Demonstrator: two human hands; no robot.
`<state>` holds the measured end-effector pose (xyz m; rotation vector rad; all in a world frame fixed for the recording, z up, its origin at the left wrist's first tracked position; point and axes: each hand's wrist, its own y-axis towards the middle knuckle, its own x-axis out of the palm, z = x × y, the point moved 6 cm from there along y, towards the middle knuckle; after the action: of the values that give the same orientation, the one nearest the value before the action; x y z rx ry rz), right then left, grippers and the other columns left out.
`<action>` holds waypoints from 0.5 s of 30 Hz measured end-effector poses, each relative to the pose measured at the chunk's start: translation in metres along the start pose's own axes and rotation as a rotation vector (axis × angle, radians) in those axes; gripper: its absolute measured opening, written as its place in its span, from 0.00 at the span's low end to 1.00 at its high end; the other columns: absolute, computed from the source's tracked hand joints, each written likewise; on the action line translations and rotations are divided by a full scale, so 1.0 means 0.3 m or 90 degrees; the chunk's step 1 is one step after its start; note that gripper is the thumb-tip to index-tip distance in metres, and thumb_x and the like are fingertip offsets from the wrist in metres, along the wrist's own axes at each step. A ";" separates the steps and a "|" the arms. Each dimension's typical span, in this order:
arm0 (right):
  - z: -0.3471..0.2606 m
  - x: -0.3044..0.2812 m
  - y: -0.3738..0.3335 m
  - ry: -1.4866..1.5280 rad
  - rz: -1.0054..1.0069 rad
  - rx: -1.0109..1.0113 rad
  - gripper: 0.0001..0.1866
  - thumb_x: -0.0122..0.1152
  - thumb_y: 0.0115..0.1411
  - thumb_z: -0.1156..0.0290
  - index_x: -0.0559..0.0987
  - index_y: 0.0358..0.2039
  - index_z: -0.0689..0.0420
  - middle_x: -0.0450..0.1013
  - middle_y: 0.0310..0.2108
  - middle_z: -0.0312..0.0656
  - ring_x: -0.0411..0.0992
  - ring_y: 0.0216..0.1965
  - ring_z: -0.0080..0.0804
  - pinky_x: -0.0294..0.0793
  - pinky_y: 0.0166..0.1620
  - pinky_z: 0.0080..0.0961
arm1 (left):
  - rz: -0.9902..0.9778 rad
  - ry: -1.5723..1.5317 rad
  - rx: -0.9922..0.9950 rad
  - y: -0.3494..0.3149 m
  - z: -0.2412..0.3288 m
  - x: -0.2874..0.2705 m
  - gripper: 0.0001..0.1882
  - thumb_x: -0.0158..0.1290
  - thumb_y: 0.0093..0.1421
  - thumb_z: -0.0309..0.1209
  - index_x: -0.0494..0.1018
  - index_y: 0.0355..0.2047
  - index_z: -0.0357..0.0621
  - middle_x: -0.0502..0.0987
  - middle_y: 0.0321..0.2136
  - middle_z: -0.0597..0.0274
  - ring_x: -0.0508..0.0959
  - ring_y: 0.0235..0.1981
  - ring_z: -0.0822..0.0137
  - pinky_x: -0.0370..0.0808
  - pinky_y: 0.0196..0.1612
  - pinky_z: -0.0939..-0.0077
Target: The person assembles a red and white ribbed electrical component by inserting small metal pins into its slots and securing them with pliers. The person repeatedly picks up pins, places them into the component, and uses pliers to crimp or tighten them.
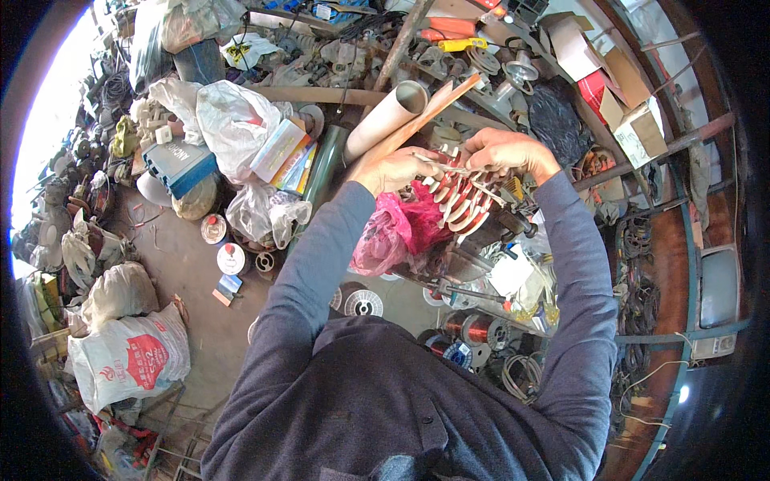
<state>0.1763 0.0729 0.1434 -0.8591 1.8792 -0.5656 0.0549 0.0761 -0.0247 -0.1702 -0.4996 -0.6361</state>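
Both of my arms reach forward to a part with rows of curved red and white pieces point(465, 204), slightly right of the middle. My left hand point(397, 170) is at its upper left, fingers pinched together on a thin pale strand point(449, 168). At the upper right of the part, my right hand point(504, 151) is closed with bent fingers on the same strand. The fingers partly cover the strand, so its exact kind is unclear. A bright pink plastic bag point(393, 232) lies just below my left hand, against the part.
A cardboard tube point(389, 120) and a wooden strip point(429, 116) slant beyond my left hand. At left are a blue case point(178, 166) and white plastic bags point(237, 124). Copper wire spools point(485, 330) sit below my right forearm. Open cardboard boxes point(642, 132) stand far right.
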 end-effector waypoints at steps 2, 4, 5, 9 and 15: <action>-0.004 -0.022 -0.008 0.007 0.015 0.011 0.14 0.65 0.50 0.63 0.84 0.36 0.54 0.72 0.24 0.28 0.67 0.22 0.17 0.65 0.23 0.20 | -0.103 -0.046 0.009 0.000 0.011 0.009 0.20 0.55 0.68 0.29 0.72 0.57 0.32 0.82 0.44 0.51 0.82 0.43 0.64 0.74 0.53 0.70; 0.004 -0.023 -0.016 -0.022 -0.022 0.070 0.20 0.66 0.48 0.62 0.83 0.41 0.57 0.78 0.33 0.35 0.76 0.30 0.22 0.75 0.32 0.22 | -0.093 -0.094 -0.012 -0.001 0.012 -0.006 0.19 0.53 0.70 0.35 0.73 0.54 0.33 0.82 0.44 0.50 0.82 0.44 0.61 0.73 0.53 0.68; 0.004 -0.031 -0.023 -0.038 0.010 0.072 0.21 0.67 0.46 0.62 0.83 0.42 0.56 0.78 0.33 0.35 0.76 0.31 0.23 0.75 0.34 0.22 | -0.067 -0.115 -0.035 0.002 0.007 -0.014 0.19 0.52 0.71 0.37 0.74 0.53 0.34 0.82 0.45 0.50 0.83 0.44 0.59 0.73 0.54 0.68; 0.009 -0.052 -0.040 0.000 0.140 0.025 0.21 0.68 0.44 0.58 0.85 0.38 0.54 0.78 0.31 0.33 0.75 0.30 0.23 0.74 0.33 0.23 | -0.113 -0.170 -0.031 0.021 0.014 0.007 0.26 0.46 0.73 0.50 0.75 0.50 0.37 0.82 0.46 0.48 0.83 0.45 0.56 0.73 0.53 0.66; 0.028 -0.052 -0.022 -0.010 0.130 0.021 0.24 0.69 0.42 0.58 0.84 0.41 0.55 0.78 0.36 0.35 0.76 0.36 0.24 0.75 0.38 0.23 | -0.142 -0.101 -0.012 0.022 0.018 0.009 0.27 0.50 0.72 0.50 0.76 0.52 0.36 0.80 0.48 0.52 0.80 0.48 0.61 0.72 0.55 0.67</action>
<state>0.1906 0.0803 0.1534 -0.6401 1.9100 -0.4603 0.0587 0.0816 -0.0186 -0.1856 -0.6719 -0.8502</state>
